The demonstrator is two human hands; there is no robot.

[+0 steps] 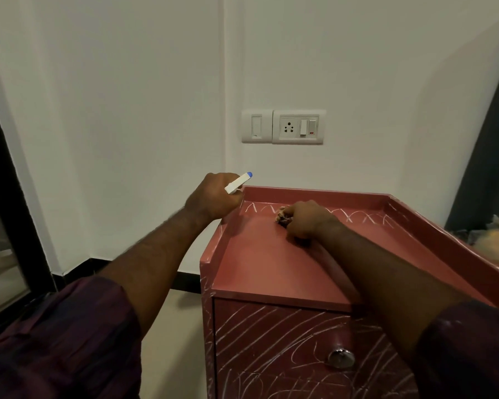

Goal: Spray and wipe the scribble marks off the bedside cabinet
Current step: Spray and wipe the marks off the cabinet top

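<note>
**Cloth at the back rim, drawer front not yet cleaned**

Nearest to the camera are the dark purple sleeves (64, 335), pushed up above the forearms. Just beyond them is the drawer front (285, 378) of the bedside cabinet (271, 263). It is covered with white scribble marks (257, 326), thin chalk-like lines that cross in all directions around a round, shiny metal knob (341, 359). The cabinet is painted a smooth dull red. Its flat top has a low raised rim (314, 195) on the left, back and right sides, and the middle of the top looks free of marks.

Farther away, the right hand (306, 221) rests at the back of the top. Its fingers are curled round a small crumpled cloth (283, 216), which it presses on the surface just in front of the back rim. More zigzag marks run along the foot of this rim on both sides of the hand, and some go on along the right rim. These marks lie in a line parallel to the back edge, so a sideways sweep of the cloth seems to be needed, and the right hand is the nearer one.

The left hand (213, 198) hovers beside the back left corner, outside the rim. It grips a slim white spray bottle (238, 183) with a blue tip, which points up and to the right, not down at the marks.

Behind everything is a plain white wall with a switch and socket panel (297, 126).
</note>
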